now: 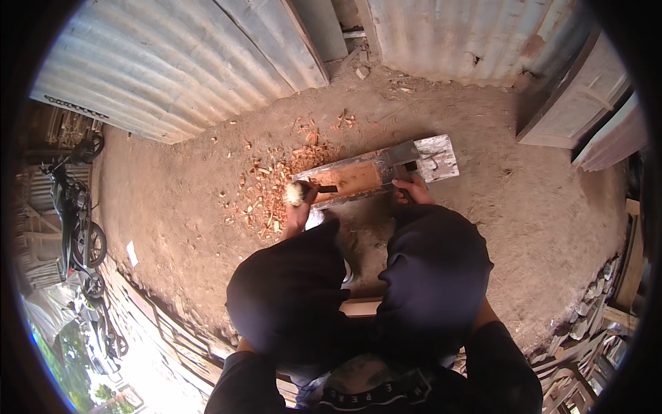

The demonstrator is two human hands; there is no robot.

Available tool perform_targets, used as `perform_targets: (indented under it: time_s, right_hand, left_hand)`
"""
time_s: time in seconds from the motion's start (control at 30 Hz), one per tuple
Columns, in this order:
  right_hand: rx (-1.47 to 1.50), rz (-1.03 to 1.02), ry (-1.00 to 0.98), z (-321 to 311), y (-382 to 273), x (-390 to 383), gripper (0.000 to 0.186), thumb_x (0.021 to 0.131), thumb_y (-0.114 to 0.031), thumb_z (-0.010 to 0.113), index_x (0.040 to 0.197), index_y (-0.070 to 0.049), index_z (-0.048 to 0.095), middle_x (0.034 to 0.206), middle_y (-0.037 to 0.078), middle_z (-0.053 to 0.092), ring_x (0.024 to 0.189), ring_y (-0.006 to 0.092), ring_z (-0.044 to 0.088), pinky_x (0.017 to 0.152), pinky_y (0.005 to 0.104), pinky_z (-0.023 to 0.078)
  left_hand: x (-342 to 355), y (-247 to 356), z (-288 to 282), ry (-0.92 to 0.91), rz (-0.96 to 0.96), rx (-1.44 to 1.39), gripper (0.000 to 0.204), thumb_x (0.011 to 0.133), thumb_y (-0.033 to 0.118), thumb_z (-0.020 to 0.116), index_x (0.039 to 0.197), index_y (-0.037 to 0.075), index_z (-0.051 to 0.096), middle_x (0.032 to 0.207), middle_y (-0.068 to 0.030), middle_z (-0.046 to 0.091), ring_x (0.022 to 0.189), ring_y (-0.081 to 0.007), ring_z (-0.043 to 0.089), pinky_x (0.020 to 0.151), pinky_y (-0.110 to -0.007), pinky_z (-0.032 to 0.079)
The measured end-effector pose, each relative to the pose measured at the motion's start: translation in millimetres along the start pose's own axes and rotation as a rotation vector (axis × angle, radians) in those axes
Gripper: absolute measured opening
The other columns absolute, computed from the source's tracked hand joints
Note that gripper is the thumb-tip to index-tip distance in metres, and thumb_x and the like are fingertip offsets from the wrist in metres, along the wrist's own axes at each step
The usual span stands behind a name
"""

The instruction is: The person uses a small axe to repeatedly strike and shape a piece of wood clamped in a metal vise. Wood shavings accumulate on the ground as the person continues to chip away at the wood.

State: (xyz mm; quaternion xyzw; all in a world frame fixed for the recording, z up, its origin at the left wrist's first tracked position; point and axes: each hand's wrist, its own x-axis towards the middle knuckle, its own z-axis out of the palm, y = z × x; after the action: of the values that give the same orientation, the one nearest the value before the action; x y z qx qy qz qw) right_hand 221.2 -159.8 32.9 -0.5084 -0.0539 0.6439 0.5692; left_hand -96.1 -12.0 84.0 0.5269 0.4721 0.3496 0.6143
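Observation:
My left hand [302,207] grips a chisel [298,194] by its pale, frayed handle, its dark blade lying over the orange, hollowed-out recess in a long weathered timber block [436,157]. At the block's right part, my right hand [412,189] is closed on the handle of a dark hammer [409,168], whose head rests by the grey section of the timber. Wood shavings [307,155] are heaped along the block's far left side. My knees [434,269], in dark trousers, are on either side of the near view, just below the block.
Corrugated metal sheets [172,69] line the far side of the dirt floor [158,207]. Wooden panels [572,110] lean at the right. Motorbikes [72,228] stand at the left. Stacked scrap wood [583,345] lies at the lower right, and planks [158,310] at the lower left.

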Motion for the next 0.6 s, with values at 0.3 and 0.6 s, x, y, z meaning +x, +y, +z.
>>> perform_targets:
  time_s: [0.3,0.6]
  right_hand:
    - [0.0,0.057,0.046,13.0,-2.6,-9.2,0.029,0.087,-0.015,0.079,0.101,-0.004,0.057,0.073,0.004,0.052,0.058,0.0111,0.052,0.042,0.0256,0.035]
    - [-0.006,0.003,0.071,-17.9,-15.3,-17.7,0.03,0.087,-0.014,0.08,0.103,-0.004,0.057,0.076,0.004,0.052,0.06,0.011,0.051,0.043,0.0255,0.035]
  left_hand:
    - [-19.3,-21.1,-144.6,0.157,0.229,0.733,0.014,0.092,0.012,0.075,0.103,0.005,0.069,0.095,-0.0043,0.072,0.086,-0.0168,0.066,0.08,-0.031,0.053]
    - [-22.2,8.1,-2.1,0.044,0.077,0.14,0.017,0.092,0.001,0.072,0.104,0.004,0.061,0.099,-0.0077,0.07,0.097,-0.0185,0.067,0.09,-0.033,0.053]
